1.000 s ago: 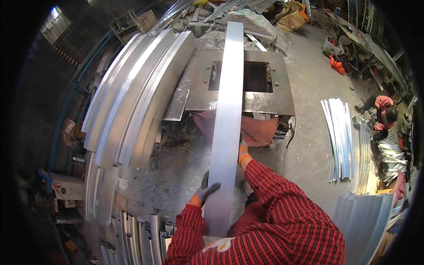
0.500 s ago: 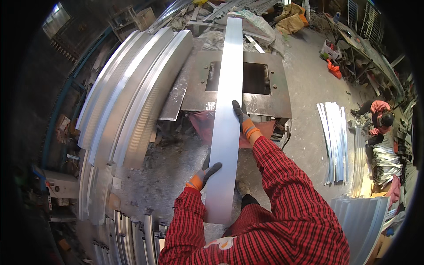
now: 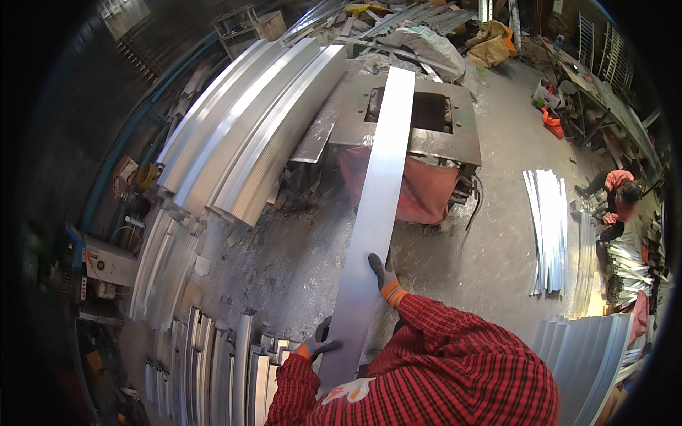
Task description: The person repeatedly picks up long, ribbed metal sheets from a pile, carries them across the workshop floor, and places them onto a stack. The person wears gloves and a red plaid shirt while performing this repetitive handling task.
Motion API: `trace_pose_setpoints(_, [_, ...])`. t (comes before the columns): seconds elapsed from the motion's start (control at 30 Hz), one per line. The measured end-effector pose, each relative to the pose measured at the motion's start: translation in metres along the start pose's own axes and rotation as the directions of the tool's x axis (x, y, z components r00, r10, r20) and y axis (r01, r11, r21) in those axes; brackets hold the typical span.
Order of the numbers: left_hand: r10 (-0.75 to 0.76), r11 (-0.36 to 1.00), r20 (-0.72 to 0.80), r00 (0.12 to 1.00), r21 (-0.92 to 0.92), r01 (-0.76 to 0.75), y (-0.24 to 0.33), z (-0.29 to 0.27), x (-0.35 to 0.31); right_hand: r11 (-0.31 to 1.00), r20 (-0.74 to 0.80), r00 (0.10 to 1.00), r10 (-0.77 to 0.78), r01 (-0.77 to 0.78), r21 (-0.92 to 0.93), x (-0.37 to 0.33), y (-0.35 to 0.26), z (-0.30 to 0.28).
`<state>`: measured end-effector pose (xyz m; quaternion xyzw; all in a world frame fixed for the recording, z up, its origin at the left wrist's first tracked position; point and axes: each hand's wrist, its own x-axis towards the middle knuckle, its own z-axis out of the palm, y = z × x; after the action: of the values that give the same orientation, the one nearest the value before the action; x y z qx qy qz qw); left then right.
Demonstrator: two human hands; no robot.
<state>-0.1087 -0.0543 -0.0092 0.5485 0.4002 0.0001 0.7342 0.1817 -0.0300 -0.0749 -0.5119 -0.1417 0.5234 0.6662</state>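
Observation:
A long, flat silver metal profile stretches away from my body, its far end over the metal table's square opening. My left hand, in a grey glove with an orange cuff, holds its left edge close to my body. Further along, my right hand, gloved alike, grips the right edge with the thumb on the top face. The other fingers are mostly hidden under or behind the profile.
Stacked wide profiles stand to the left of the metal table, with a red cloth hanging below it. Narrow strips lie on the floor at right, near a crouching person. More profiles are at lower right.
Both hands have drawn the profile back toward my body, and its far end has come down from beyond the table to its opening. The view has shifted somewhat.

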Motion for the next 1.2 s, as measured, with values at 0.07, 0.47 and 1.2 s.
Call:
trace_pose_setpoints(0.07, [-0.010, 1.000, -0.005, 1.000, -0.007, 0.010, -0.024, 0.008, -0.029, 1.000, 0.028, 1.000, -0.012, 0.012, 0.002, -0.026, 0.043, -0.005])
trace_pose_setpoints(0.47, [0.045, 0.998, -0.110, 0.993, -0.045, -0.050, -0.052, -0.012, -0.049, 0.912, 0.034, 0.951, 0.307, -0.305, 0.276, -0.027, 0.015, -0.018])
trace_pose_setpoints(1.2, [0.176, 0.949, -0.092, 0.980, -0.248, -0.194, 0.313, 0.012, 0.308, 0.831, 0.028, 0.849, -0.528, 0.523, -0.189, 0.379, -0.166, -0.120])
